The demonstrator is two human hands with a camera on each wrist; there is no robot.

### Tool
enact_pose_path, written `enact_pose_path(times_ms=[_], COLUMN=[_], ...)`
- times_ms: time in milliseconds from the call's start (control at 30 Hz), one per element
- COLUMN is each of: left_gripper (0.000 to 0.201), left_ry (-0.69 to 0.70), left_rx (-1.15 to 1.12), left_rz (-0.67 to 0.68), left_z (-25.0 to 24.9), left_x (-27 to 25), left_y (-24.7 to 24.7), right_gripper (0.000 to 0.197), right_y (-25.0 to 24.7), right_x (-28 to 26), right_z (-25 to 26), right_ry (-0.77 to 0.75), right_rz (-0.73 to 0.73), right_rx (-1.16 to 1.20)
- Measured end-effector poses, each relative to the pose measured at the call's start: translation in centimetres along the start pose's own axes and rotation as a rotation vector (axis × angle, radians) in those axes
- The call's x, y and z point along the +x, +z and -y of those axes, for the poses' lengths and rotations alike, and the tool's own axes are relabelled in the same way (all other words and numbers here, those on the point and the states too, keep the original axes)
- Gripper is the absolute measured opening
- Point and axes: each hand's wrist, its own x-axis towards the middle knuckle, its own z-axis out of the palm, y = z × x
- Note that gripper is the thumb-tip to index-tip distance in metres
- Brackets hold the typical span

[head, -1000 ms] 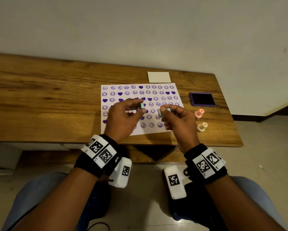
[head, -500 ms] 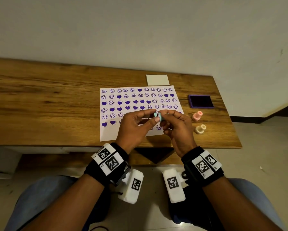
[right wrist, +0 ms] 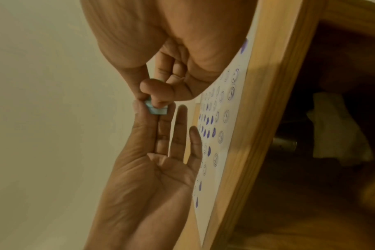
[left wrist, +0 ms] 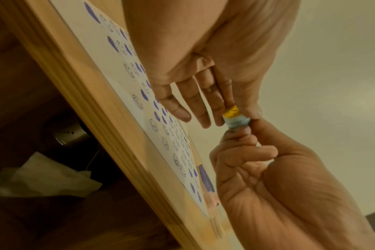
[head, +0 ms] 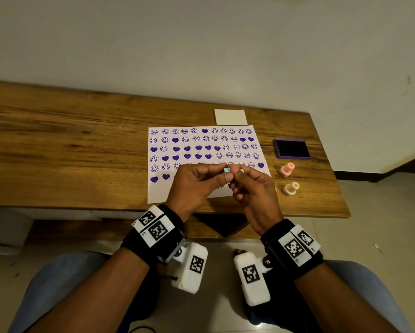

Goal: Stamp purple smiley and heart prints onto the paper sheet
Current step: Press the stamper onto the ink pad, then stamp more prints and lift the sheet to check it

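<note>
Both your left hand [head: 196,181] and right hand [head: 252,188] pinch the small, light, rigid pale-blue plastic stamp [left wrist: 235,121] above the printed white paper sheet [head: 158,195]; hold its ribbed sides, off the inked face.

Plain room: wooden desk [head: 81,145] against bare wall [head: 201,44].

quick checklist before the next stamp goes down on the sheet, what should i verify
1. Stamp held: the light blue stamp is pinched between left hand and right hand above the table: ok.
2. Stamp face inked: face hidden by fingers: cannot tell.
3. Ink pad open and uncovered: ok.
4. Free space on the paper sheet: bare strip along its near edge: ok.
5. Sheet lies flat on the table: ok.
6. Spare pink stamp and cream stamp lie off the sheet: ok.
</note>
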Motion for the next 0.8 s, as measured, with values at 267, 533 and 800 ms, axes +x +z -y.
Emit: enact_pose_path(times_ms=[267,533,800], left_gripper=[0.045,0.049,0.053], left_ry=[-0.027,0.019,-0.084], left_rx=[0.518,1.191,1.333], left_rz=[0.031,-0.134,-0.167], left_z=[0.0,-0.2,-1.0], left_x=[0.5,1.4,1.0], left_y=[-1.5,-7.7,-11.3], right_gripper=[0.008,0.023,0.038], right_y=[-1.1,-13.0,-15.8], right_x=[0.5,3.8,4.7], right_z=[3.4,8.5,6.5], right_ry=[-0.134,-0.134,0.167], right_rz=[-0.066,-0.554,-0.462], right_rx=[-0.475,-1.244,-1.353])
